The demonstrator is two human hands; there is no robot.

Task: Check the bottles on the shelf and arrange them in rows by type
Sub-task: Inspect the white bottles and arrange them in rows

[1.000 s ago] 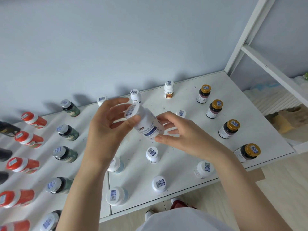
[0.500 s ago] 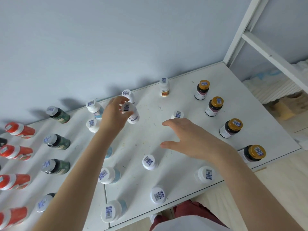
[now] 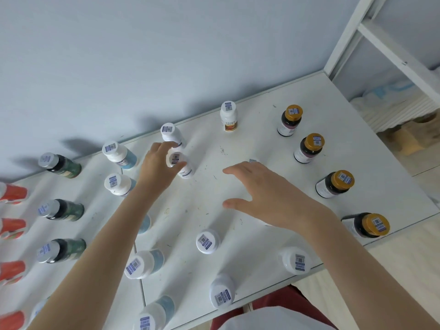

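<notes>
My left hand (image 3: 158, 166) grips a small white bottle (image 3: 181, 163) with a barcode sticker on its cap, standing on the white shelf (image 3: 209, 198) just in front of another white bottle (image 3: 172, 134). My right hand (image 3: 264, 194) hovers open over the shelf's middle, fingers spread, holding nothing; a white cap (image 3: 253, 161) peeks out behind it. Gold-capped dark bottles (image 3: 309, 148) run in a row on the right. White bottles with blue labels (image 3: 119, 154) stand in a column at left of centre. Green bottles (image 3: 60, 209) and orange bottles (image 3: 13, 194) form columns further left.
Loose white bottles stand near the front edge, among them a white bottle (image 3: 207, 240), a second (image 3: 296, 259) and a third (image 3: 222, 291). A white bottle with an orange label (image 3: 229, 116) stands at the back. A wall bounds the shelf behind; a white shelf post (image 3: 342, 36) rises at right.
The white bottle, held up in both hands a second ago, has been moved back and set down by my left hand. My right hand let go of it and now hovers open.
</notes>
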